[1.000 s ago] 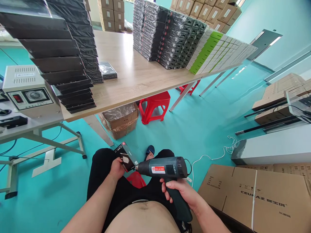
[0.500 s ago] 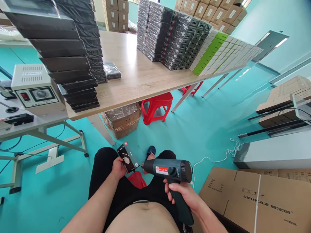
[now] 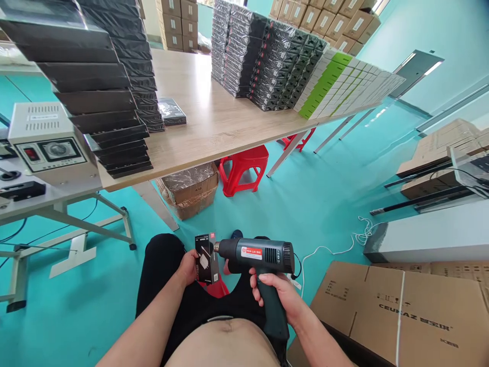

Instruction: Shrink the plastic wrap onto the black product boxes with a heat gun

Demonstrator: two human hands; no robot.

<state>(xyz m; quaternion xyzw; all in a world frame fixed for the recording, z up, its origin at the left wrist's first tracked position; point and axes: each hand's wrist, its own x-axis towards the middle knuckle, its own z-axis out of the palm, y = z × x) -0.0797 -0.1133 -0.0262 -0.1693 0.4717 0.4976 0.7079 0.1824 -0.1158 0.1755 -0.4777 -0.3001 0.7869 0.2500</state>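
Between my knees, my left hand (image 3: pixel 188 267) grips the near-left edge of a small black product box (image 3: pixel 205 259) with a white adapter-like picture and a red corner. The box stands turned with a side face showing. My right hand (image 3: pixel 275 290) is wrapped round the handle of a dark green heat gun (image 3: pixel 256 256), which carries a red and white label. Its metal nozzle points left, very close to the box's right side; whether they touch I cannot tell. The handle's lower end hangs over my right thigh.
Tall stacks of black boxes (image 3: pixel 91 76) stand on the wooden table's (image 3: pixel 191 135) left end; wrapped black stacks (image 3: pixel 263 56) and white-green boxes (image 3: pixel 344 84) stand farther along. A red stool (image 3: pixel 244 165) and carton (image 3: pixel 191 191) sit underneath. Large cartons (image 3: pixel 382 316) are at right, near a white cable (image 3: pixel 324 248).
The black box has turned more upright and moved slightly right. The heat gun has moved up and left, bringing its nozzle close to the box. The view has shifted slightly.
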